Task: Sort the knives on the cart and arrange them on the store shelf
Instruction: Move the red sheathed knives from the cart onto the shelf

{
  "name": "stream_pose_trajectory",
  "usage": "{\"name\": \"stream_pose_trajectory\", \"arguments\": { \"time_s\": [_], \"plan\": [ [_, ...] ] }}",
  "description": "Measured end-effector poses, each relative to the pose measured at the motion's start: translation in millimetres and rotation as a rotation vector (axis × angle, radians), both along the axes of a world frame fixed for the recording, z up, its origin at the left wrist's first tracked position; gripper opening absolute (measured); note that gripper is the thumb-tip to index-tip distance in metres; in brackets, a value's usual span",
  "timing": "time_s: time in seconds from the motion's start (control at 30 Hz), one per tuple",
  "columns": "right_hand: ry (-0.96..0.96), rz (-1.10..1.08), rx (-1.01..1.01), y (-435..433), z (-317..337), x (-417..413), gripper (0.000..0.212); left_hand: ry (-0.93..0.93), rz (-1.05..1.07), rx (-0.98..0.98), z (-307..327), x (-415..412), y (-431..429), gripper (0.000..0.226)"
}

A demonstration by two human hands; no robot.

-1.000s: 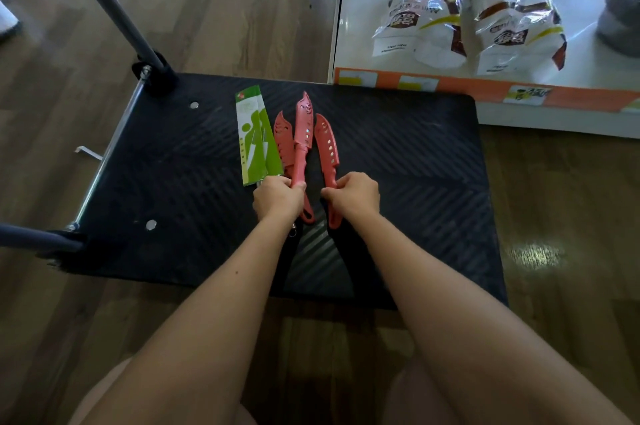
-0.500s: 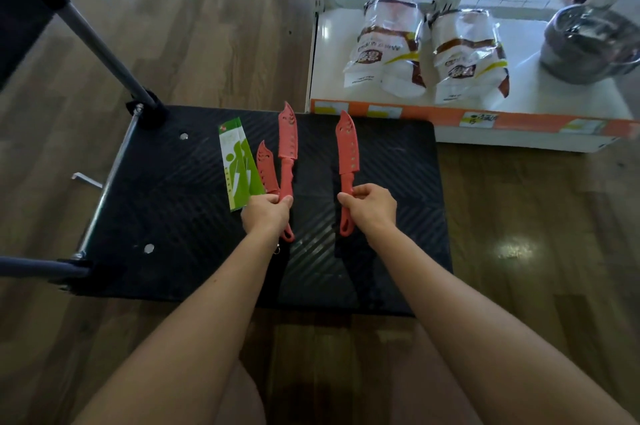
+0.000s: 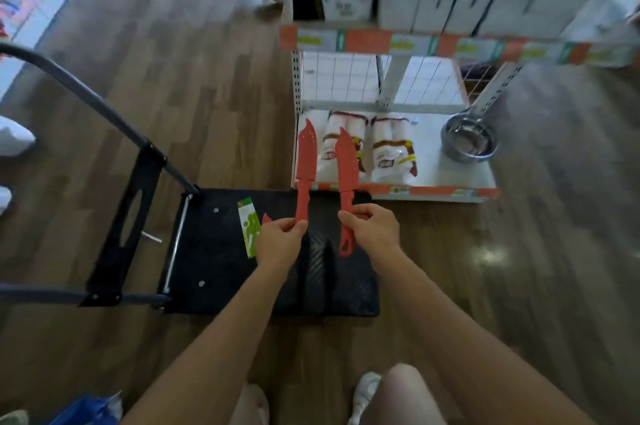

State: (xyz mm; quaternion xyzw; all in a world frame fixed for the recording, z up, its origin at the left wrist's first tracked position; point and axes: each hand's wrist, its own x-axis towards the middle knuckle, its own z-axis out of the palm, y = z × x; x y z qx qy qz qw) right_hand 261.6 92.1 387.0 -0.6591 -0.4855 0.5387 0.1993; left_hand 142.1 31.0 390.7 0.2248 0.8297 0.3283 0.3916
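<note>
Black cart deck [image 3: 221,261] carries a green knife pack [image 3: 249,230] and a red knife [image 3: 266,218] peeking beside the left hand [image 3: 280,241], which grips a red sheathed knife [image 3: 305,168]. Right hand [image 3: 372,229] clasps a second red sheathed knife [image 3: 346,182], both raised blade-up before the lower shelf [image 3: 450,178].

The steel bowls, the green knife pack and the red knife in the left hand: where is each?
Steel bowls [image 3: 471,144]: head view, on the rim of the stack.
Green knife pack [image 3: 248,228]: head view, on the middle of the card.
Red knife in the left hand [image 3: 306,157]: head view, on the blade.
</note>
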Motion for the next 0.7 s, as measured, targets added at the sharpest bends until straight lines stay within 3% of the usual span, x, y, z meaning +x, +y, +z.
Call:
{"name": "stream_pose_trajectory", "arguments": {
  "time_s": [0.3, 0.47, 0.63, 0.7],
  "plan": [
    [0.118, -0.020, 0.103, -5, 181, 65, 0.016, -0.106, 0.038, 0.179, 164, 62, 3, 0.028],
    [0.218, -0.036, 0.108, -9, 231, 102, 0.006, -0.173, 0.042, 0.265, 209, 101, -2, 0.025],
    [0.264, -0.003, 0.145, -8, 256, 133, 0.008, -0.225, 0.006, 0.323, 237, 129, -4, 0.006],
    [0.269, 0.005, 0.166, -7, 261, 141, 0.007, -0.225, -0.022, 0.346, 247, 137, -3, 0.011]
  ]
}}
